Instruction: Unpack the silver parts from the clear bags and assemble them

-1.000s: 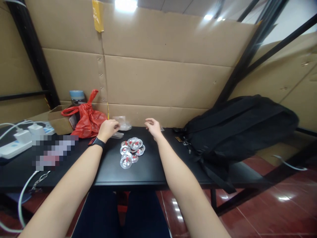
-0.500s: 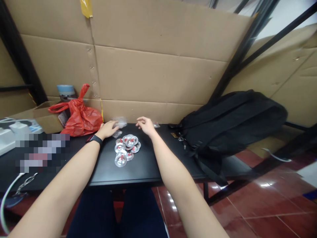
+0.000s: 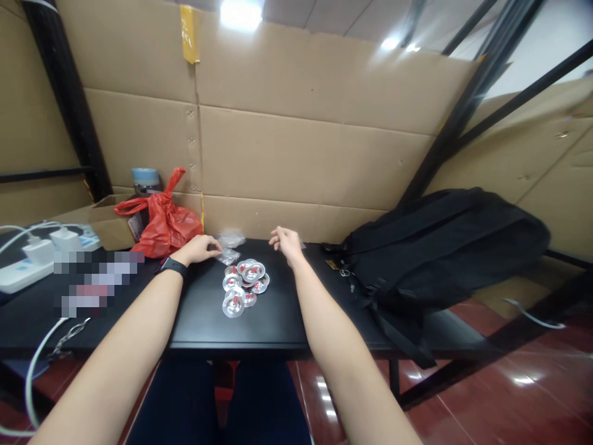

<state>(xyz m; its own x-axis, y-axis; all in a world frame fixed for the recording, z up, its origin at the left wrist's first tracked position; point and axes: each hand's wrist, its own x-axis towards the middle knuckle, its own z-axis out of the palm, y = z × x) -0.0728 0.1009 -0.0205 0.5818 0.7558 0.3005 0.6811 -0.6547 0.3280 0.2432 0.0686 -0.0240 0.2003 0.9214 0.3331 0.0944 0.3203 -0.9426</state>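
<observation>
Several shiny silver discs [image 3: 234,303] with red marks in their middles lie in an overlapping heap on the black tabletop [image 3: 199,324]. Behind and left of the heap, my left hand [image 3: 201,248] rests low over the table with bent, slightly parted fingers, wearing a dark wristband [image 3: 174,266]. Its fingertips come up to a crumpled clear plastic bag [image 3: 228,256]; whether they touch it I cannot tell. Another clear bag [image 3: 231,238] lies just behind. My right hand [image 3: 286,243] hovers behind and right of the discs, fingers loosely curled and apart, with nothing visible in them.
A red plastic bag [image 3: 169,222], a blue-lidded bottle [image 3: 146,179] and a small cardboard box [image 3: 111,222] stand at the back left. Farther left is a white power strip [image 3: 28,272] with cables. A black backpack [image 3: 454,241] lies on the right. Cardboard panels [image 3: 301,161] form the back wall.
The camera view has tilted up and shifted left. My left fingers have drawn in from a spread pose beside the clear bags. My right hand stays raised, and the discs stay heaped.
</observation>
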